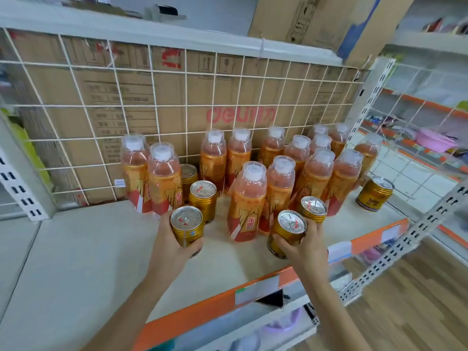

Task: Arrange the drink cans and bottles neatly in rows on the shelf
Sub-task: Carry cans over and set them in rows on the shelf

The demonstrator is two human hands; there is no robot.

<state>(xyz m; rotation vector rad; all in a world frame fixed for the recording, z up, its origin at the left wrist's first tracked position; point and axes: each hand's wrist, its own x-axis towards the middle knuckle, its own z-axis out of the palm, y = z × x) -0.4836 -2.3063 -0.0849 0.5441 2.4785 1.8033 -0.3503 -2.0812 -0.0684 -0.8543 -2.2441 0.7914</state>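
**Head view.** We are looking down on a cream shelf board with an orange front strip. It is backed by a white wire grid with brown cardboard cartons behind it.

The person's left hand is wrapping its fingers round a gold metal drink can with a silver pull-tab top. It is holding that can at the near end of a short file of two more gold cans.

The right hand is clasping a second gold can, which is leaning slightly and sitting just in front of another upright can. We cannot tell whether either held can is resting on the shelf.

Clear plastic bottles with white caps and orange labels are standing in loose ranks at the rear and right. A lone gold can is sitting well apart at the right end.

We are judging the step in hand to be the gathering of scattered cans into one row. The next move is calling for the left can to be seated squarely in line with its file. The right can then needs bringing across the front bottles without toppling them.
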